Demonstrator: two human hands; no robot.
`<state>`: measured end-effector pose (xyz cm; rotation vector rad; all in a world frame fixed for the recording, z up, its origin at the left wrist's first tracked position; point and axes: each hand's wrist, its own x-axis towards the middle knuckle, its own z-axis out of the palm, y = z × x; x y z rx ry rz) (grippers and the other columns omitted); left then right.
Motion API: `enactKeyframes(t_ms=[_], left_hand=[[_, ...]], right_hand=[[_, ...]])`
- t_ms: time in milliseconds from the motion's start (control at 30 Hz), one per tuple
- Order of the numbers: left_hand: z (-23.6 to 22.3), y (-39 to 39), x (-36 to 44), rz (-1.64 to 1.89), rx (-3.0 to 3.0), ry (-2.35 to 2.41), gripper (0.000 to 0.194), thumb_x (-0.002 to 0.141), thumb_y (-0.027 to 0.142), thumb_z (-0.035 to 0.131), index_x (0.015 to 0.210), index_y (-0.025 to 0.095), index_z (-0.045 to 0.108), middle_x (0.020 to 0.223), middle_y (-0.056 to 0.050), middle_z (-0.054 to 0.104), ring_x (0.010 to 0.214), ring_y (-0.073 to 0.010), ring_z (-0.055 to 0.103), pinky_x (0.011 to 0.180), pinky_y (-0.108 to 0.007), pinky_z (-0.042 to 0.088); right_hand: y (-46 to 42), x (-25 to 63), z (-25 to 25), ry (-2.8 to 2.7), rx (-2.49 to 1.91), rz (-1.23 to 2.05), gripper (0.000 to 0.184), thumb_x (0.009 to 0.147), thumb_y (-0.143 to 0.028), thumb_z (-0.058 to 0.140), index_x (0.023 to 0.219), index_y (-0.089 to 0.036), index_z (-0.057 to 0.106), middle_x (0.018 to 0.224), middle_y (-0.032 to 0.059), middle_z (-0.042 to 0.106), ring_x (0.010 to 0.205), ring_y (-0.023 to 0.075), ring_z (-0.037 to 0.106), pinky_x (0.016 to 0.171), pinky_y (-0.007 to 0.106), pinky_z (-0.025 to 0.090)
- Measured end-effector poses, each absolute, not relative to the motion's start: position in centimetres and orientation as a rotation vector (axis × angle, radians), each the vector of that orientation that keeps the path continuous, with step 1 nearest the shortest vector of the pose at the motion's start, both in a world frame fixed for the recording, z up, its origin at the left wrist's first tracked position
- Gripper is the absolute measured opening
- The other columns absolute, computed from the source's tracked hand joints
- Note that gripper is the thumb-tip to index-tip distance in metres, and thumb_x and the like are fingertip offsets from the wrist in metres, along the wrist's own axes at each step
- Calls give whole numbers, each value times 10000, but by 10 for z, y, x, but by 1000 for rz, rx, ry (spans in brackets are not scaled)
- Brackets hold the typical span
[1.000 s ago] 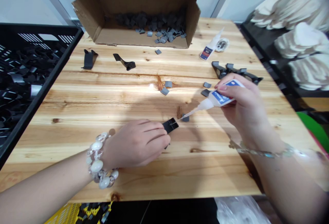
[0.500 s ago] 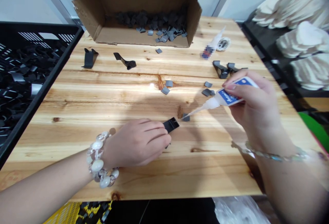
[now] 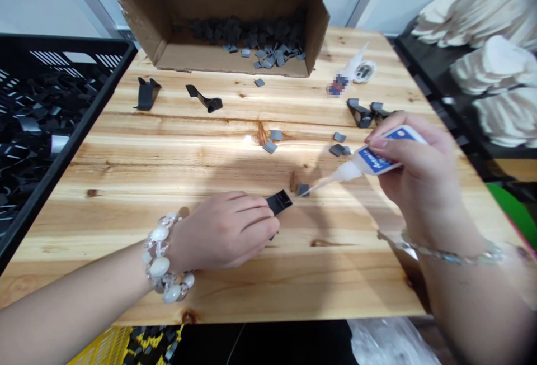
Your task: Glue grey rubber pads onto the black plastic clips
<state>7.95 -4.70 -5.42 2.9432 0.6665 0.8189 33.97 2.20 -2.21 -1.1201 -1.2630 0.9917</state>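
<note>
My left hand point(image 3: 229, 231) is closed around a black plastic part point(image 3: 280, 202), whose flat end sticks out past the fingers; the rest is covered by the hand. In my right hand point(image 3: 413, 169) a glue bottle point(image 3: 380, 152) with a blue label is gripped and tilted down to the left. Its thin clear nozzle points at the end of the black part, with a small gap between them. Behind the nozzle tip lies a small grey pad point(image 3: 303, 189). More grey pads point(image 3: 337, 149) rest on the wood further back.
A cardboard box point(image 3: 188, 62) of grey pads stands at the back. Black parts point(image 3: 146, 94) lie left and right, near a second bottle point(image 3: 348, 74) and a roll point(image 3: 364, 72). Crates point(image 3: 121, 63) of black parts sit left; white stacks point(image 3: 499, 69) right.
My right hand has drawn the glue bottle slightly right, so its nozzle tip is a little farther from the black part. My left hand has hardly moved.
</note>
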Motion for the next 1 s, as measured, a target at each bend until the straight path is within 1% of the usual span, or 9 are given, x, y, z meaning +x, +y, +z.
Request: enactKeyframes(t_ms=[200,367,433,533,600,667,767,867,1000], left_hand=[[-54,-48,80,809,2954,678,105,888,153,511,941,141,601,893,-56,738,883,-184,679,763,-302,550],[-54,-49,79,788,2941,682,110,888,150,511,943,137,605,893,-55,734,891,-185,674,768,-299,552],[-54,-49,79,786,2936,680,113,889,150,510,946,133,606,895,-58,731,895,-184,672,771,-298,554],[-54,-48,79,792,2944,687,118,890,151,506,947,135,608,901,-63,729,896,-183,671,775,-297,552],[-54,-48,79,804,2945,697,124,889,155,502,946,136,611,910,-65,730,895,-185,668,785,-302,549],[-54,-47,79,810,2933,702,133,889,160,495,943,135,614,912,-65,728,893,-185,664,806,-314,542],[-55,-47,79,799,2916,705,144,887,167,486,944,141,615,916,-59,725,895,-182,658,844,-336,523],[-55,-48,79,796,2916,725,142,883,168,489,943,145,615,933,-60,726,901,-179,658,870,-342,502],[-54,-49,79,795,2902,739,134,879,167,491,932,147,612,931,-56,724,895,-177,659,876,-346,488]], right_hand=[[22,340,-22,-1274,-1130,974,61,579,-117,655,574,-170,624,473,-40,494,440,77,386,425,230,220],[23,343,-23,-1223,-1097,1141,53,643,-120,658,632,-158,624,497,-31,484,450,76,392,431,236,219],[26,345,-25,-1182,-1064,1232,62,674,-139,649,642,-170,604,467,-46,427,426,73,334,426,236,191],[31,347,-28,-1119,-962,1362,160,732,-215,636,617,-200,525,432,-77,293,419,75,182,428,234,148],[34,349,-30,-1054,-933,1447,213,775,-302,625,635,-213,491,445,-83,264,433,83,144,428,231,165],[35,349,-31,-978,-950,1529,230,811,-396,596,693,-220,507,468,-83,274,438,89,170,432,228,216],[34,345,-32,-872,-927,1650,228,842,-451,552,808,-226,551,547,-61,384,476,99,323,459,228,314],[29,339,-33,-790,-837,1774,155,836,-368,572,858,-214,572,713,-13,543,584,109,467,486,232,389],[22,331,-36,-784,-779,1858,101,760,-155,628,853,-168,589,831,32,621,670,112,546,507,216,437]])
